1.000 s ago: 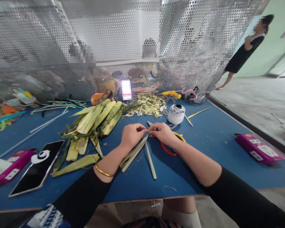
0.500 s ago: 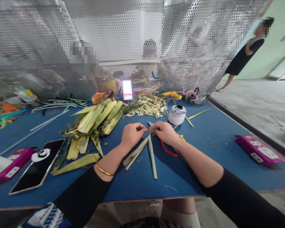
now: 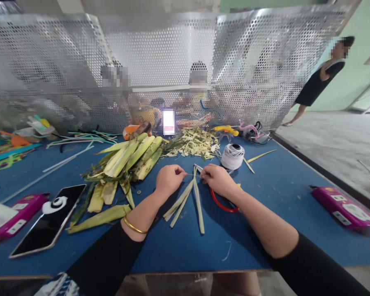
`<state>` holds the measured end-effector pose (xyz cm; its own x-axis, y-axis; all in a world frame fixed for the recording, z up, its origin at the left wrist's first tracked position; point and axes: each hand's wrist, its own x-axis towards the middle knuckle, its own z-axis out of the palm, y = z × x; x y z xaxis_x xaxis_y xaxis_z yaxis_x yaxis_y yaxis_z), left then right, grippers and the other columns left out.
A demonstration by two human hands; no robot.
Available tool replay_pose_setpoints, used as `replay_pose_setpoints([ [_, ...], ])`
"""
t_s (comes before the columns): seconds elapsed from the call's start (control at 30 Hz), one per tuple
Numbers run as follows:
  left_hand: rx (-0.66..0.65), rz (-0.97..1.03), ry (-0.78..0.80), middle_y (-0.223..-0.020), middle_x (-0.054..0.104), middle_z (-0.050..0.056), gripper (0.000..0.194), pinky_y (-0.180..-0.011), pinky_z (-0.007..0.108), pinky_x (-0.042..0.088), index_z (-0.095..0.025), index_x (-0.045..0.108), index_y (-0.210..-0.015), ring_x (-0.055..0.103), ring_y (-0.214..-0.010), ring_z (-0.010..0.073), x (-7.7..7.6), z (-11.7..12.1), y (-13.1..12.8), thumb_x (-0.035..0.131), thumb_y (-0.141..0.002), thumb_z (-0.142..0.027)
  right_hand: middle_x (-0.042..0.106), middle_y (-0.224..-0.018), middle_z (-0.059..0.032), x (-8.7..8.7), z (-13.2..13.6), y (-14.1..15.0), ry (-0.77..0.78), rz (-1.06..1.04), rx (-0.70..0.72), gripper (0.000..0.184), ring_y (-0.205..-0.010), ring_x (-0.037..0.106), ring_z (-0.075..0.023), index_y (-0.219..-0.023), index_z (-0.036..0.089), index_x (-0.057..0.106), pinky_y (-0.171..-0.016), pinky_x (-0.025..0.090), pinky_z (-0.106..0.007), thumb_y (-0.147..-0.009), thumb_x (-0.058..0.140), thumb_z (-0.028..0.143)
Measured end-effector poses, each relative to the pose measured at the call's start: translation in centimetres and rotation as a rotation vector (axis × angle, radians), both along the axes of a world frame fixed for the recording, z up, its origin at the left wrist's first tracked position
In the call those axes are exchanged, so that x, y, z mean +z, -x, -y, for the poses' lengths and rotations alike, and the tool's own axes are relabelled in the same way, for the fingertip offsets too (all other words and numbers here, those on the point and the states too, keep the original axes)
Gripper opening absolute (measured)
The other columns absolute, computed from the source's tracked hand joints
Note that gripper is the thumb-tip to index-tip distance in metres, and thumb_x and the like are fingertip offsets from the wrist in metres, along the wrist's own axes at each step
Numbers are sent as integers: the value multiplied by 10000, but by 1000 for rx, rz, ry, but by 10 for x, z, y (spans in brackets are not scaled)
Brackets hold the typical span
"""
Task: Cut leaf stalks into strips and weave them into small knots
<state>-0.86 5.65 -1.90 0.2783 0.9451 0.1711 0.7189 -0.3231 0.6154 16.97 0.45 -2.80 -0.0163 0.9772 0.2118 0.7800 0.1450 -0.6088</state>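
Note:
A small bundle of pale green corn husk strips [image 3: 198, 205] lies on the blue table between my hands, its ends fanned out towards me. Thin thread [image 3: 189, 174] crosses the bundle near its top. My left hand [image 3: 169, 181] is closed in a pinch on one side of the thread. On the other side, my right hand [image 3: 218, 179] pinches too, with the thread end hidden by the fingers. Under the right hand and forearm lie scissors with red handles [image 3: 223, 205], their blade tip poking out near the bundle. Just behind stands a spool of white thread [image 3: 232, 156].
Whole corn husks [image 3: 135, 158] are heaped at left, with husk scraps [image 3: 193, 144] behind. A dark phone [image 3: 49, 222] and a magenta power strip [image 3: 17, 216] lie at left, another magenta power strip [image 3: 345, 207] at right. A perforated metal screen [image 3: 169, 53] closes the back.
My hands have moved apart, drawing the thread out to both sides of the bundle. The bundle's top now shows between them. The camera has tilted up slightly.

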Motion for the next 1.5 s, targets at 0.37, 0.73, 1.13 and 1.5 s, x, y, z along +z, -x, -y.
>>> replay_pose_setpoints([
  [0.37,70,-57,-16,-734,714,23,125,-581,257,386,-214,664,-677,622,-695,177,-10,-11,4,615,-762,-292,631,-751,-23,1,1,-1,32,-106,70,169,-681,592,-141,-637,193,607,-664,448,-250,-711,522,66],
  [0.73,-22,-44,28,-699,672,24,143,-578,263,366,-201,612,-649,585,-669,169,-8,-8,1,594,-771,-274,676,-818,-31,-5,3,13,177,-645,311,87,-696,635,-138,-725,179,577,-697,484,-284,-751,549,257],
  [1.13,-195,860,757,-762,666,34,128,-443,191,329,-153,510,-690,491,-476,50,-5,-2,-6,548,-811,-147,637,-694,2,-10,-1,7,82,-498,284,96,-706,600,-146,-701,193,556,-735,456,-282,-766,526,257],
  [1.5,-315,534,368,-539,566,-32,179,-482,188,398,-169,492,-671,483,-443,66,-20,-8,-7,518,-846,-192,614,-692,6,-6,-2,2,98,-383,319,88,-707,577,-147,-693,196,528,-727,434,-282,-767,495,229],
])
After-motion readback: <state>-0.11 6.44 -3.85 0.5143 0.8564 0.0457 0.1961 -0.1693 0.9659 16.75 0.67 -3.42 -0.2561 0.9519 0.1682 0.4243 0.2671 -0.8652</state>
